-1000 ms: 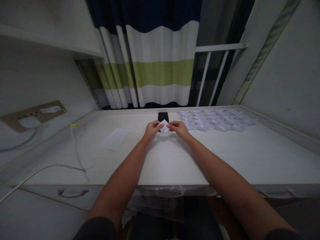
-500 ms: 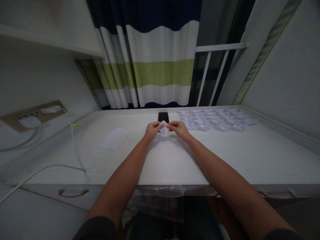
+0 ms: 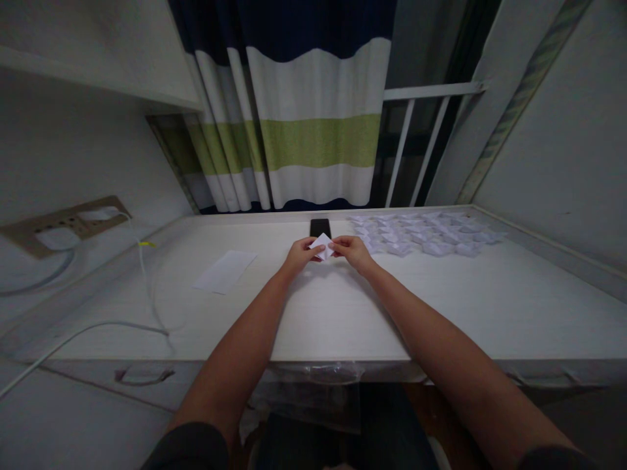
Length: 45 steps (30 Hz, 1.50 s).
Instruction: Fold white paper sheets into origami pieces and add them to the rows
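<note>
A small folded white paper point(image 3: 322, 243), diamond-shaped from here, is held up between both hands over the white desk. My left hand point(image 3: 300, 254) pinches its left side, thumb on the front face. On the opposite side, my right hand point(image 3: 353, 252) grips the right edge between thumb and fingers. Just behind the paper a black phone point(image 3: 320, 226) lies flat, its near end partly covered. Rows of folded white paper pieces point(image 3: 421, 235) rest on the desk at the far right. To the left lies a flat stack or sheet of white paper point(image 3: 225, 271).
The white desk point(image 3: 337, 326) ends at a front edge with drawers below and clear plastic point(image 3: 328, 373) hanging there. A white cable point(image 3: 144, 281) runs from the wall socket point(image 3: 63, 225) over the left side. A striped curtain point(image 3: 318, 124) hangs behind.
The folded paper has turned slightly between the fingers and its creases show differently. Both hands stay in nearly the same place.
</note>
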Motion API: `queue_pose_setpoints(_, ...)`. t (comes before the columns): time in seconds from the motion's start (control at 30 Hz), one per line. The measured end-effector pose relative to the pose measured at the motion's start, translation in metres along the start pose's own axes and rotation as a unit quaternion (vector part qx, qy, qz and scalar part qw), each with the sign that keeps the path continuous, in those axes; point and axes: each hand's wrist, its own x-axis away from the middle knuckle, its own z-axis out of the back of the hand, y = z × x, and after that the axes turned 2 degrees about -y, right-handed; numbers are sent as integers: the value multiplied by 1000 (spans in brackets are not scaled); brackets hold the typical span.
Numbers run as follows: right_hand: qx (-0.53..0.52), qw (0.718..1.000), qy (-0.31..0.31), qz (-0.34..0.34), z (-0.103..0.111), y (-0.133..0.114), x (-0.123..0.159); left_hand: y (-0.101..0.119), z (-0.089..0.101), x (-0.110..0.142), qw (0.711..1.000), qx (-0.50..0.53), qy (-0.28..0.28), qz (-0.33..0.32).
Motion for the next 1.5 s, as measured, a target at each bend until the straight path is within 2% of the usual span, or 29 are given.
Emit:
queue_pose_setpoints(0.33,-3,1000,8,5,4,-1,-1,-3,3,-2,999,11,-17,26)
queue_pose_setpoints(0.73,-54,996,-3,-74,-2,-9,8,-6,4,-4,999,22,-7,35)
queue_pose_setpoints(1.23,-32,997,8,-64,-3,-7,7,-4,3,-3,1000,0,6,23)
queue_pose_setpoints(1.5,-12,999,15,-45,-2,-3,4,-3,0,-1,998,-38,-42,13)
